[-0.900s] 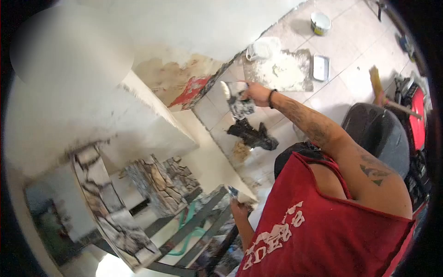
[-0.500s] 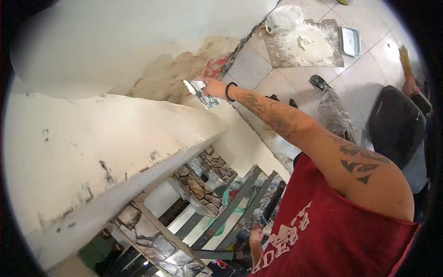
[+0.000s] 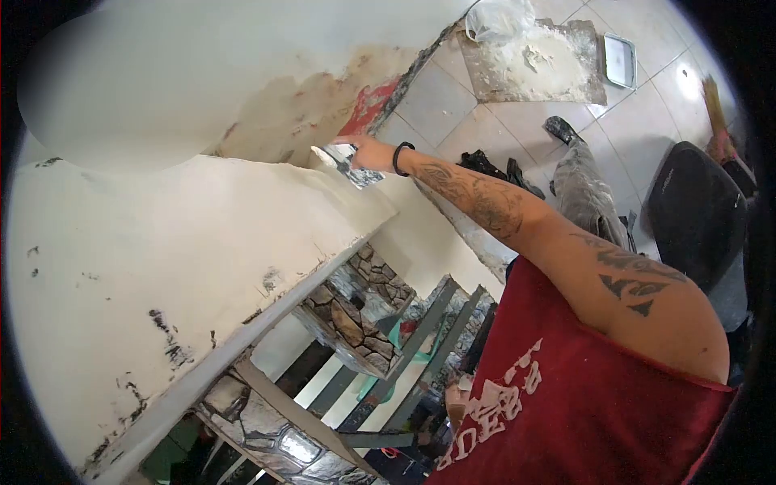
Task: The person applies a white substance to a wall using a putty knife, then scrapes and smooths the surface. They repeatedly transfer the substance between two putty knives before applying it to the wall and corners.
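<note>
My right hand [image 3: 365, 153], on a tattooed arm with a black wristband, is closed on a flat metal putty knife [image 3: 353, 167]. White paste lies along the blade's far edge. The blade is against or very close to the cream-plastered wall ledge [image 3: 291, 202], just below a brown, stained patch of wall [image 3: 291, 117]; exact contact cannot be made out. My left hand [image 3: 455, 402] shows only in part beside the red shirt, low in the view. Its fingers are hidden, so what it holds cannot be told.
Below are dark stair treads [image 3: 400, 356] and stone-faced blocks [image 3: 356, 323]. On the tiled floor lie a powder-covered sheet [image 3: 558, 69], a plastic bag [image 3: 497, 20] and a white tray [image 3: 620, 62]. A black chair back [image 3: 699, 214] and a broom [image 3: 713, 105] are at right.
My right hand and the putty knife have shifted slightly left along the ledge. My left hand is more covered by the shirt. The whole view has moved a little.
</note>
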Demonstrator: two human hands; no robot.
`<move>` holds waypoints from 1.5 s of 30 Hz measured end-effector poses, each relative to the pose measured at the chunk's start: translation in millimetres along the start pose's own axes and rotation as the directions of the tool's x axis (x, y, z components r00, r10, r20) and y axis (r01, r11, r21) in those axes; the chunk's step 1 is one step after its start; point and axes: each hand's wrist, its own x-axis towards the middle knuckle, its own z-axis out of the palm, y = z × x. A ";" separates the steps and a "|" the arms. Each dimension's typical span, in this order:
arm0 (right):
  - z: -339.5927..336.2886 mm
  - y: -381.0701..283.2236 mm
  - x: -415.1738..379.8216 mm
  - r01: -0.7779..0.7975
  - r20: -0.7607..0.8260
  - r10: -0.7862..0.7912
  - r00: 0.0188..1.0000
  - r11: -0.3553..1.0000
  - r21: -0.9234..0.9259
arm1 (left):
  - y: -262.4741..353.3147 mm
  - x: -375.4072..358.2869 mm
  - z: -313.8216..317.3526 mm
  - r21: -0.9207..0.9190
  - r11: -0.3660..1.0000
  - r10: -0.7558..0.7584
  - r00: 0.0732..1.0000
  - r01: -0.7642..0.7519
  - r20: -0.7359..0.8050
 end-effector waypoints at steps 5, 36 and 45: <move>16.0 -3.6 -8.3 0.149 0.115 -0.145 0.983 0.988 -0.027 | -2.2 7.9 -2.7 -0.008 1.000 -0.011 1.000 0.011 0.009; 82.1 23.0 -162.8 0.454 -0.084 -0.463 0.882 0.885 -0.104 | -26.5 62.8 -57.2 -0.053 0.995 -0.082 0.995 0.085 0.063; 18.5 17.4 -10.2 0.249 -0.078 -0.253 0.964 0.967 -0.052 | -47.6 57.3 -56.7 -0.122 0.988 -0.087 0.995 0.091 0.044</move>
